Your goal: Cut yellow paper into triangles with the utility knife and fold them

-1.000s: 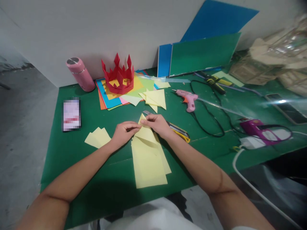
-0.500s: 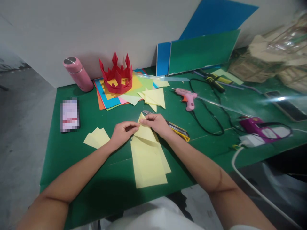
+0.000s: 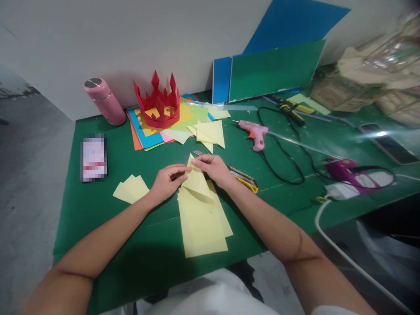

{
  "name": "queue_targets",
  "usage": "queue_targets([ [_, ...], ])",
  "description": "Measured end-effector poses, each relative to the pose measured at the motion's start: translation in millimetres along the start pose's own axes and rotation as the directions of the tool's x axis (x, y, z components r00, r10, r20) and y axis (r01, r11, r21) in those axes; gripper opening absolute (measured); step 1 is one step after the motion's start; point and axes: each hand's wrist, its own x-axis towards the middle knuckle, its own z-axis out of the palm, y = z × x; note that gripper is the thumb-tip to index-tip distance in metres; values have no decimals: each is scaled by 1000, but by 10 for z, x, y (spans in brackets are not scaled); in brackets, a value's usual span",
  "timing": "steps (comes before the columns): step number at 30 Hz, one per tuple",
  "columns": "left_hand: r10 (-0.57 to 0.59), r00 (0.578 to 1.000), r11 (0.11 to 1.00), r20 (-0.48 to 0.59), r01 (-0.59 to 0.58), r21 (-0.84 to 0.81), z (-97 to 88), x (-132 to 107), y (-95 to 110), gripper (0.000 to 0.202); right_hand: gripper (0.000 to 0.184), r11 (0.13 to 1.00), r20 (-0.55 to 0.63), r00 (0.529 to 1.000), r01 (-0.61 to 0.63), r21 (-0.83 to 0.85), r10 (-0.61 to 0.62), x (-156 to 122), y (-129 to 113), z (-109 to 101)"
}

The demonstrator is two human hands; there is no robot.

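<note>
Both hands pinch a folded pale yellow paper piece at its pointed top. My left hand grips its left edge with curled fingers. My right hand presses the tip from the right. Under the piece lie flat yellow sheets near the front edge of the green table. A yellow utility knife lies just behind my right wrist.
Small yellow scraps lie left, a phone beyond them. A pink bottle, a red paper crown on coloured sheets and yellow triangles sit at the back. A pink glue gun, cables, a purple tool lie right.
The hands stay pinched on the folded yellow piece with only slight finger shifts. The view has drifted a little to the left.
</note>
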Motion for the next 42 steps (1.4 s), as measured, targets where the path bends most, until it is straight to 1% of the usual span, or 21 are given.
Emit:
queue_targets([
  [4, 11, 999, 1000, 35, -11, -2, 6, -13, -11, 23, 45, 999, -16, 999, 51, -16, -51, 23, 17, -10],
  [8, 12, 996, 998, 87, -6, -70, 17, -9, -16, 28, 45, 997, -32, 997, 62, -37, -63, 31, 35, 2],
  [13, 19, 990, 992, 139, -1, -127, -6, 23, -12, 35, 39, 995, -59, 993, 98, -28, -99, 28, 49, 34],
  [16, 21, 985, 993, 171, 0, -121, -22, 31, -13, 36, 37, 994, -61, 992, 111, -14, -112, 32, 52, 37],
  [20, 3, 982, 994, 188, 17, -104, -27, 23, -11, 37, 33, 996, -52, 995, 84, 2, -84, 38, 48, 10],
  [25, 10, 984, 996, 179, 7, -93, -13, 7, -14, 37, 38, 997, 14, 1000, 24, 74, -25, 44, 38, -32],
  [30, 15, 983, 997, 183, -2, -71, -9, -2, -21, 39, 35, 994, 30, 999, 18, 110, -21, 49, 45, -46],
  [34, 31, 979, 998, 203, -19, -64, -10, 5, -18, 41, 33, 995, 13, 999, 30, 99, -31, 34, 18, -15],
  [39, 34, 972, 998, 234, -22, -53, -11, 13, -16, 47, 27, 996, -56, 997, 57, 67, -53, 3, 1, 69],
  [42, 28, 969, 1000, 244, -23, -20, -22, 14, -23, 46, 26, 997, -75, 995, 75, 30, -73, -1, 10, 90],
])
